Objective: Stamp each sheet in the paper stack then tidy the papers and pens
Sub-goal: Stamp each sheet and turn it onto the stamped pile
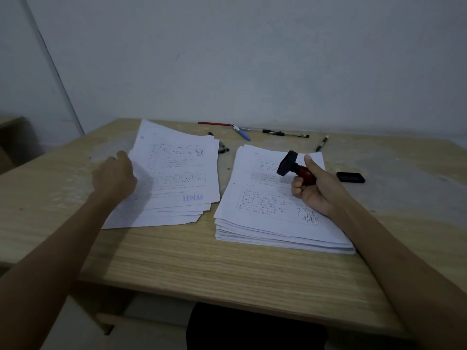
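Two piles of printed sheets lie on the wooden desk [227, 269]. The left pile [177, 178] is fanned out loosely, and its top sheet bears a blue "LUNAS" stamp mark [193, 198] near the bottom right corner. My left hand [115, 176] holds the left edge of that top sheet. The right stack [267, 210] is thicker, and I see no stamp mark on its top sheet. My right hand [316, 188] hovers over it and grips the red handle of a rubber stamp [294, 168], whose black head is tilted up and to the left.
A black ink pad [350, 177] lies right of the stack. Several pens lie along the desk's far edge: red [214, 124], blue [241, 132], black [285, 134], and a marker [322, 143]. Another black pen [223, 149] pokes out behind the left pile. A wall stands just behind.
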